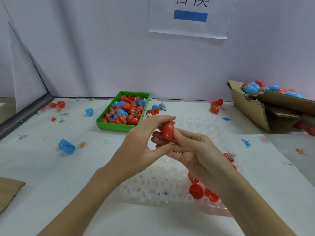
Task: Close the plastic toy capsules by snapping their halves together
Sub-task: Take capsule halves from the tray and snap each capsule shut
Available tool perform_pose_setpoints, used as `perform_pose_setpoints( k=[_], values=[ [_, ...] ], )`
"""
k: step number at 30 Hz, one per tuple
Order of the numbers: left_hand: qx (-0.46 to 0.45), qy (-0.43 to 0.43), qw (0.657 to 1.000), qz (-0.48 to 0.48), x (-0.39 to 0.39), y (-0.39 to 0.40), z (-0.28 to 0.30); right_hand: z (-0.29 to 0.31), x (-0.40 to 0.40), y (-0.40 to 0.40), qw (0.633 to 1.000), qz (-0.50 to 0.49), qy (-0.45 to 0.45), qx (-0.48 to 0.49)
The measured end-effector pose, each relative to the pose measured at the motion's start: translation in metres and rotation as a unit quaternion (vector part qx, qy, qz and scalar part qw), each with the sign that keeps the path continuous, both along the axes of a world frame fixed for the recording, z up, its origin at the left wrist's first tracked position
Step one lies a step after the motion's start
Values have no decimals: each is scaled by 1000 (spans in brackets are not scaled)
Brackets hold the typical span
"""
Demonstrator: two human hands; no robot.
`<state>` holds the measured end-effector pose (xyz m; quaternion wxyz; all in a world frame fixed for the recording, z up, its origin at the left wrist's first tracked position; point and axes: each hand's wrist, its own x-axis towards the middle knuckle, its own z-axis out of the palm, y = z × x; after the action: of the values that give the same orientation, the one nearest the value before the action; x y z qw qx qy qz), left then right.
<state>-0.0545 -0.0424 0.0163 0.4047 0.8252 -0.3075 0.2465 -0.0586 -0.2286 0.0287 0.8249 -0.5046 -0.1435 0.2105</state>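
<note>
A red egg-shaped capsule (167, 131) is held between both hands above the table's middle. My left hand (141, 142) curls over its top and left side, fingers bent around it. My right hand (190, 149) grips it from below and the right, thumb pressed on its side. Its seam is hidden by my fingers. A clear plastic egg tray (153, 183) lies under my hands, with red capsule halves (196, 191) sitting in its right-hand cells.
A green tray (102, 122) full of red and blue capsule pieces stands behind my hands. A torn cardboard box (252, 106) with capsules sits far right. An open blue capsule (66, 147), loose red halves (56, 104), small toys and paper labels lie scattered on the white table.
</note>
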Motion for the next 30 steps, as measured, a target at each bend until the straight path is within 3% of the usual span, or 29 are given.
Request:
perform_pose_setpoints(
  k=[4,14,21,26,30],
  values=[
    [-59,47,997,-17,-1,-4,2,3,2,-4,998,43,28,30],
    [-6,-76,997,32,-5,-5,7,-4,-5,9,997,-32,-70,9],
    [12,-101,994,41,-5,-5,5,-6,-6,9,995,-54,-80,8],
    [14,-2,999,45,-3,-10,-3,-8,-3,8,986,-121,-97,-65],
    [-60,113,992,22,-4,-16,-10,-10,-3,10,951,-207,-175,-147]
  ],
)
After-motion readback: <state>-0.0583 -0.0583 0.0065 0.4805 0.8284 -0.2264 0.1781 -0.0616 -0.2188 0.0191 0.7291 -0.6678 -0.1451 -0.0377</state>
